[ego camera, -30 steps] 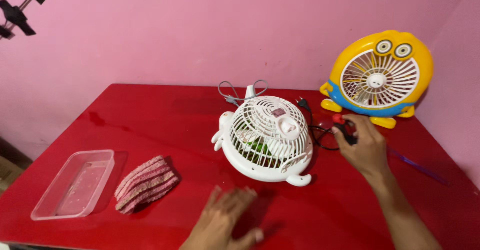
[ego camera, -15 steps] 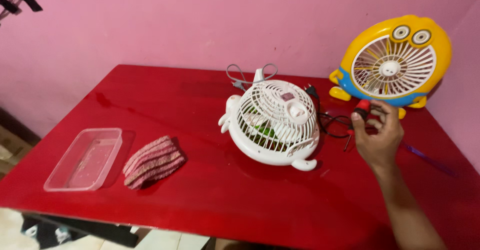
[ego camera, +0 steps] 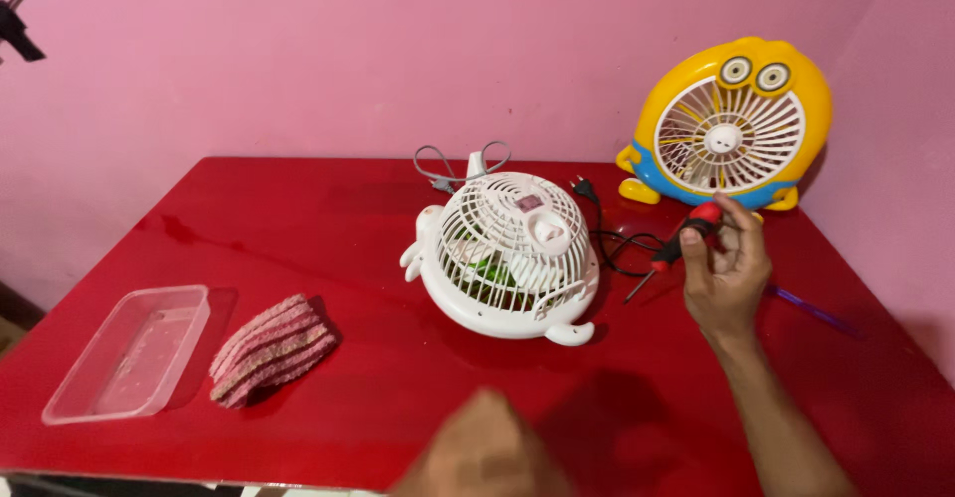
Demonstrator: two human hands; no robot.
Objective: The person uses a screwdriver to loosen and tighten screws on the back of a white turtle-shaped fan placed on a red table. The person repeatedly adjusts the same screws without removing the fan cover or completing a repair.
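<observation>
Table (ego camera: pixel 298 208): a glossy red top set against a pink wall, carrying everything below.
Yellow fan (ego camera: pixel 731 124): stands upright at the back right corner, cartoon-shaped with two round eyes and a white grille, just behind the right hand.
White fan (ego camera: pixel 507 253): lies on its back near the middle of the table, grille up, something green showing inside; a grey cable loops behind it and a black cord runs off to its right.
Plastic tray (ego camera: pixel 124 353): clear, rectangular, at the front left.
Striped cloth (ego camera: pixel 274 350): folded, pink and brown, just beside the tray on its right.
Right hand (ego camera: pixel 724 273): raised over the table right of the white fan, fingers closed around a screwdriver.
Left hand (ego camera: pixel 482 452): blurred at the bottom edge, in front of the white fan; cannot tell whether it is open or closed.
Screwdriver (ego camera: pixel 686 238): red and black handle in the right hand, thin shaft slanting down-left toward the black cord.
</observation>
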